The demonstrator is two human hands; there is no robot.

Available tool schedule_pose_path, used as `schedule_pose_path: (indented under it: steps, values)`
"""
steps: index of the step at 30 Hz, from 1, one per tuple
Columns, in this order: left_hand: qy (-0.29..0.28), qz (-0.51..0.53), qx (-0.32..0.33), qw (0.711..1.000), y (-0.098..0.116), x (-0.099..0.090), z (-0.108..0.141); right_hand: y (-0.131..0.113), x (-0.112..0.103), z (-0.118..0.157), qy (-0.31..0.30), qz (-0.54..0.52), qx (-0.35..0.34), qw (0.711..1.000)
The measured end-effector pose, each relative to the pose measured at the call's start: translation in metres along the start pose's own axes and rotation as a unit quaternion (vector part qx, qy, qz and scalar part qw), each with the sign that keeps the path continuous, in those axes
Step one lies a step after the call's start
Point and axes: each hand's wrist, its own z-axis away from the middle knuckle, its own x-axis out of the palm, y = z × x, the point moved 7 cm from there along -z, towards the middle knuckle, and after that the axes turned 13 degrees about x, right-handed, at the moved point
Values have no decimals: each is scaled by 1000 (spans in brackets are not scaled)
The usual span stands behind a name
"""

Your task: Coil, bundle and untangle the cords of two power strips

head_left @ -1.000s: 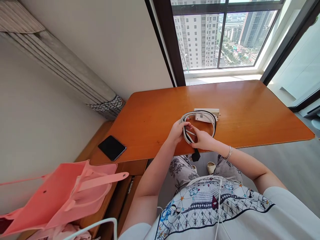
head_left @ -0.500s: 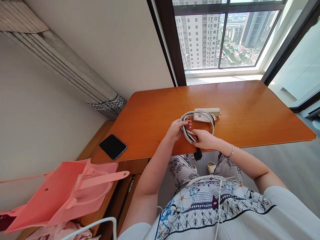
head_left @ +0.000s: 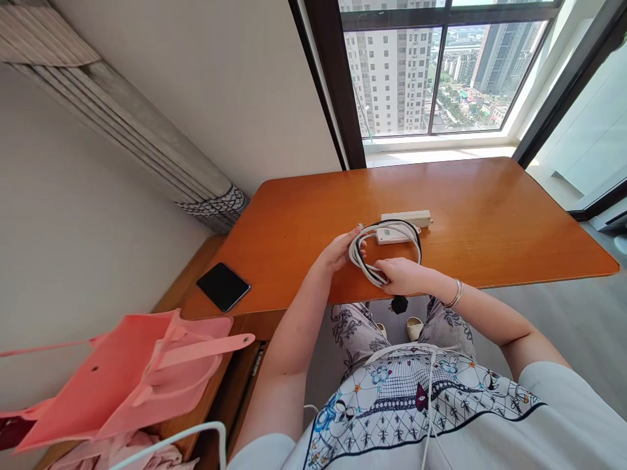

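A white cable [head_left: 356, 256] with a black strand is looped into a coil at the table's near edge. My left hand [head_left: 341, 250] grips the coil's left side, fingers wrapped round it. On the lower part of the coil, my right hand [head_left: 402, 275] is closed over the loops. Below that hand a black plug [head_left: 399, 304] hangs past the table edge. Just behind the coil lies a white power strip [head_left: 406, 217] on the tabletop, partly covered by the loops, with a white box-shaped part [head_left: 392, 235] in front of it.
The wooden table [head_left: 304, 209] reaches back to the window. A black phone [head_left: 223, 287] lies at its left corner. Left of me is a pink bag [head_left: 127, 378] beside a white tube [head_left: 171, 444]. A gathered curtain [head_left: 161, 156] hangs by the wall.
The coil has spread slightly wider and shifted a little to the left. My left hand has moved slightly left and up along it. The dangling plug has swung to the right.
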Motion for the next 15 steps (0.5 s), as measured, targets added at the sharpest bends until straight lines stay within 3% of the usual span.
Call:
schedule_pose_path:
  steps: [3,6,12,15]
  values:
    - [-16,-84,2,996,4,-4,5,2,3,-2,4,-24,27,999]
    - [15,-188,22,982,8,-11,10,4,4,-5,22,-38,49,998]
    - [136,-359,179,906,22,-19,32,1,7,-13,41,-22,60,997]
    - [110,-388,199,893,20,-15,33,-2,4,-13,54,-35,60,996]
